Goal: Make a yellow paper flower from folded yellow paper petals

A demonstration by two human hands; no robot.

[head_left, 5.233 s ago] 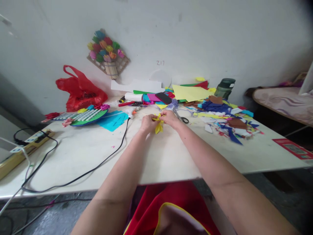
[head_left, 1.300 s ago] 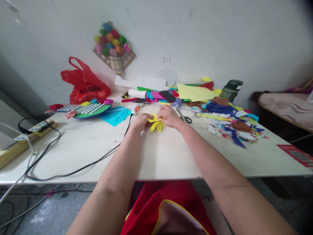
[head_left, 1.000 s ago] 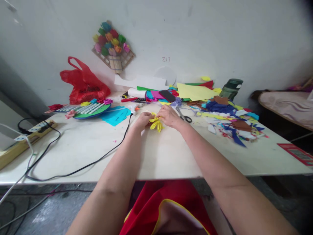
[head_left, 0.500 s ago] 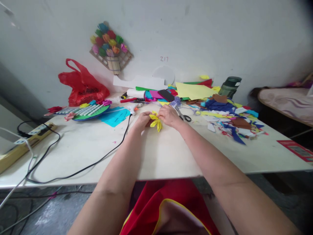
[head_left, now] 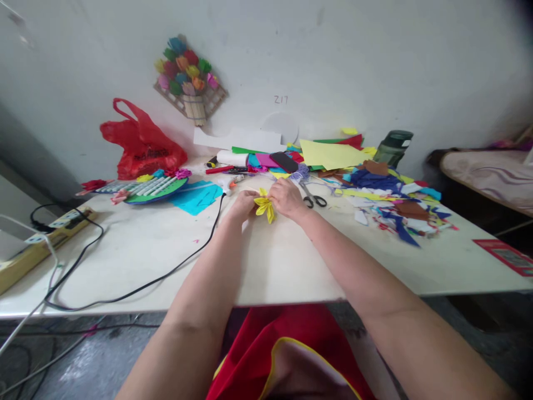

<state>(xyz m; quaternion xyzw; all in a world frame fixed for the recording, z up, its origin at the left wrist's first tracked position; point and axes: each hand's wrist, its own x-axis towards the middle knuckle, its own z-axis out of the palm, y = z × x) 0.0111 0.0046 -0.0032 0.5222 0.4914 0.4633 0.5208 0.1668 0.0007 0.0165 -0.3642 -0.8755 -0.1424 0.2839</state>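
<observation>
A yellow paper flower with several pointed petals is held just above the white table, between my two hands. My left hand grips it from the left with closed fingers. On its right side, my right hand pinches the flower near its upper petals. Both sets of fingertips are partly hidden. Black-handled scissors lie to the right of my right hand. A white glue gun with a black cord rests beyond my left hand, beside blue paper.
Colourful scraps are heaped on the right, before a green bottle. A red bag and a green board with rolled paper stand left. The black cord crosses the white table; a power strip lies far left.
The yellow flower has turned slightly between my fingers, and its petals look more spread. Both hands stay in nearly the same place.
</observation>
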